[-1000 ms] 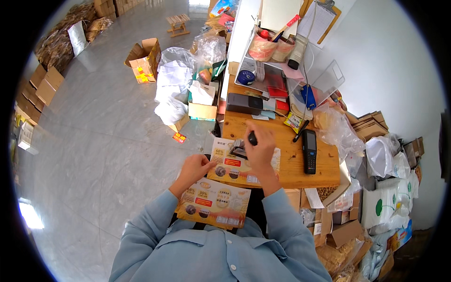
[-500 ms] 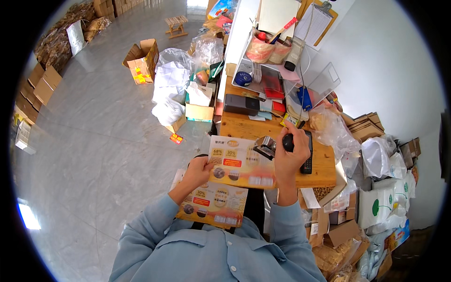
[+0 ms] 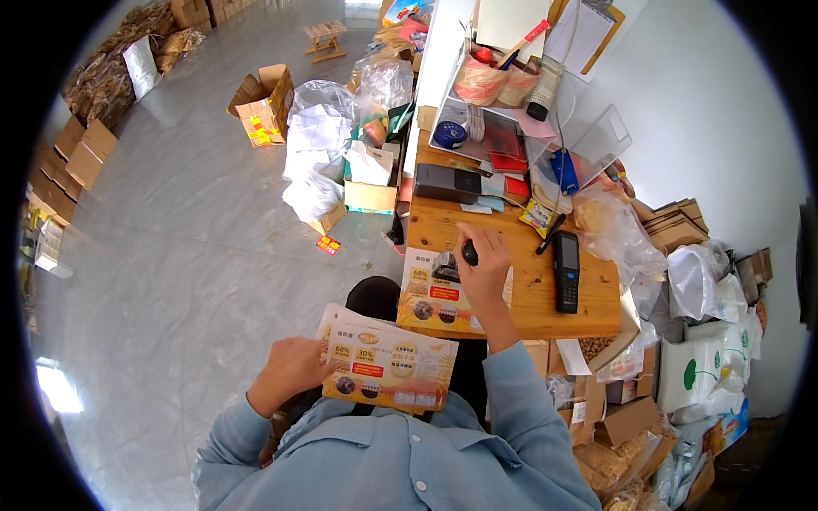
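Observation:
My right hand (image 3: 487, 277) is closed around the black knob of a hand stamp (image 3: 444, 267) with a metal frame. The stamp is over the upper part of a printed yellow-and-white packaging sheet (image 3: 436, 313) on the wooden table's near edge; whether it touches the sheet I cannot tell. On my lap rests a stack of matching packaging sheets (image 3: 409, 362). My left hand (image 3: 294, 368) pinches the left edge of that stack, its fingers partly hidden.
A black keypad handset (image 3: 566, 272) lies on the wooden table (image 3: 528, 294). Behind it are a dark box-shaped device (image 3: 447, 182) and a clear organizer with pen cups. Bags and cartons crowd the right side; an open carton (image 3: 264, 106) stands on the floor.
My left hand has left the sheet at the table and moved down-left to the lap stack. My right hand and the stamp have shifted left over the sheet, which now lies on the table.

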A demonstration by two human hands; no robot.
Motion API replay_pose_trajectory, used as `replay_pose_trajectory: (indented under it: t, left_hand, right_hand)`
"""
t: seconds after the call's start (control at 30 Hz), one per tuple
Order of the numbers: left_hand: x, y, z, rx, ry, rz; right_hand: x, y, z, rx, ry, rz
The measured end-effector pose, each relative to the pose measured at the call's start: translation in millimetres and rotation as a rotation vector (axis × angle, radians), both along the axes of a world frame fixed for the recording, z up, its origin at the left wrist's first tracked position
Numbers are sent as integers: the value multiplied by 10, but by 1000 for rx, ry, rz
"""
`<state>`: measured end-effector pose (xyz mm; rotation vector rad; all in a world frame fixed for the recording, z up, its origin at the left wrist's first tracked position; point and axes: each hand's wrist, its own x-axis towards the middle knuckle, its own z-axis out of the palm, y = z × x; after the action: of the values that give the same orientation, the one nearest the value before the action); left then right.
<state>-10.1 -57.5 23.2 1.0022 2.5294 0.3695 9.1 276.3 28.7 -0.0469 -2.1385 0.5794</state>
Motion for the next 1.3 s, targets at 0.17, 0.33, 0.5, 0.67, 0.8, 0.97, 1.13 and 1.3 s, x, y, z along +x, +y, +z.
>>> replay_pose_trajectory:
  t: [0.17,0.33,0.5,0.67,0.8,0.97,1.13,1.3]
  left_hand:
    - [-196,515,24,351,47,150]
    - [-316,1194,-377,439,-150,203]
    - [-345,1366,-753,443,-304,312]
    - [-299,1362,-819,508,-131,272]
    - [-193,1333,-573,458,81,215]
    - [-86,1175,-122,408,129,204]
    - [-46,715,-299,547,-196,191]
    - [227,213,-468,388,-200,181]
  right_hand:
    - [-23,-9,-210,-25,3,-59]
    - [-43,-36,-317,-15,64,-53]
    - [90,-14,272,-26,76,-115]
    - [264,62,582,29,177,-213]
    - [393,127,651,27,125,-249]
    - [443,137,683,16,103,-270]
    - [325,180,616,83,165,-209]
    - [158,89,386,23,108,-92]
